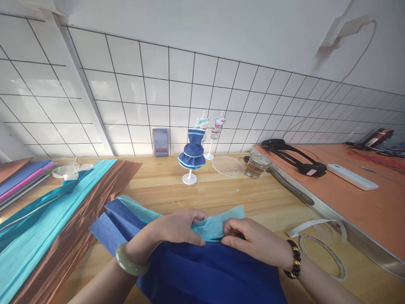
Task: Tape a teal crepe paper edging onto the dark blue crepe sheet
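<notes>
My left hand [177, 228], a pale green bangle at its wrist, is closed on a light-blue crepe paper strip [209, 228], thumb in front. Opposite it, the fingers of my right hand [249, 240] pinch the same strip near its right end; a beaded bracelet circles that wrist. Directly below both hands spreads a dark-blue crepe paper sheet [218, 274], touching the strip's lower edge. Further blue layers [114, 223] fan out behind my left wrist. Beyond my hands a small dress form [191, 152] wears a dark-blue ruffled dress with light-blue trim.
Turquoise [60, 223] and brown paper [72, 232] lie at left. More small mannequins [215, 131], a phone-like panel [160, 143], a clear disc [228, 166] and a lidded cup [257, 164] stand behind. A tape roll [322, 257] and a black headset strap [294, 158] are at right.
</notes>
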Available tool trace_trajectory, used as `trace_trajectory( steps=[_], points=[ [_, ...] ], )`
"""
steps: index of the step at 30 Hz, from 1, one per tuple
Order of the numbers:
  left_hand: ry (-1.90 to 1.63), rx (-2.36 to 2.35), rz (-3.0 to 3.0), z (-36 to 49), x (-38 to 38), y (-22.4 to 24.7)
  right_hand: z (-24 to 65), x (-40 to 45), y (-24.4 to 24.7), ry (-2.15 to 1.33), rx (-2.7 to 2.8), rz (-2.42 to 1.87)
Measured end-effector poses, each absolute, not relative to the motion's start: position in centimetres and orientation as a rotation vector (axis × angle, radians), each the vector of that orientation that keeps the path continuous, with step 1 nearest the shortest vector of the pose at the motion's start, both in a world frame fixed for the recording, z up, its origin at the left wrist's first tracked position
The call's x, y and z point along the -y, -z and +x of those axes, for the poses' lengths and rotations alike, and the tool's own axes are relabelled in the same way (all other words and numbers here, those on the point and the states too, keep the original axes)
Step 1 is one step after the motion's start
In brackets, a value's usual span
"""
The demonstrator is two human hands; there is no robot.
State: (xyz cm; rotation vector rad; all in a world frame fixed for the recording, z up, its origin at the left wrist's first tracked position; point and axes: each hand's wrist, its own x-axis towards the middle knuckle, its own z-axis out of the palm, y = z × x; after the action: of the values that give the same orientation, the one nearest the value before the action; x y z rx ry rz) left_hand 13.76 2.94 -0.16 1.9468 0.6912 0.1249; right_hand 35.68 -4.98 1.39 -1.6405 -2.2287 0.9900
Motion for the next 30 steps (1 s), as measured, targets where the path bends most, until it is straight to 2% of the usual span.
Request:
trace_trajectory(
  steps=[14,30],
  points=[
    [-0.120,-0.691,1.956,13.9,-2.8,-0.2,36.1,4.5,-0.3,-1.187,2.144,-1.597],
    [-0.119,-0.684,1.963,13.8,-3.0,0.4,35.6,4.6,0.0,-1.152,2.164,-1.600]
  ],
)
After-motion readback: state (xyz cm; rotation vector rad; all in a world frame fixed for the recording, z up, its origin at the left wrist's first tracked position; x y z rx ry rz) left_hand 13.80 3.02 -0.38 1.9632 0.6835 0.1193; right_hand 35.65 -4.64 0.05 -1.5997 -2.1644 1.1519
